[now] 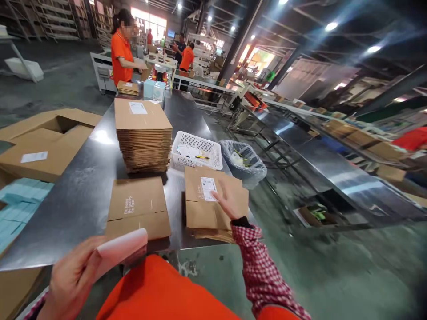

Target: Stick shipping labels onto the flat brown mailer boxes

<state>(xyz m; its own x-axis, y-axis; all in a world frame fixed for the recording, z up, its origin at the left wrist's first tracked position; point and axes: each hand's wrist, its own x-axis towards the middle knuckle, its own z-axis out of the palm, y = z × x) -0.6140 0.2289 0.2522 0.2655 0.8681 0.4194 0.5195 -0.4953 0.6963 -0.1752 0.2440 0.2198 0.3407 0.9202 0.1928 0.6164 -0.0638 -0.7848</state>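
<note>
My left hand [75, 271] grips a curled strip of white label paper [125, 244] at the table's near edge. On the right, my right hand [228, 202] lies with fingers stretched over a flattened cardboard box [196, 213] on top of a short pile. Its thumb or fingertip touches the white printed label [208, 189] on that box. Between my hands, a flat cardboard box [138, 200] with white lettering rests on the metal table. Behind it rises a tall stack of flattened boxes [145, 146], the top one bearing a white label.
A white perforated basket [215, 153] with papers and a yellow pen stands behind the right pile. Beyond the table's right edge is a lined waste bin [245, 171]. At left, a large open carton [43, 166] borders the metal table [73, 195]. A co-worker [122, 55] stands at the far end.
</note>
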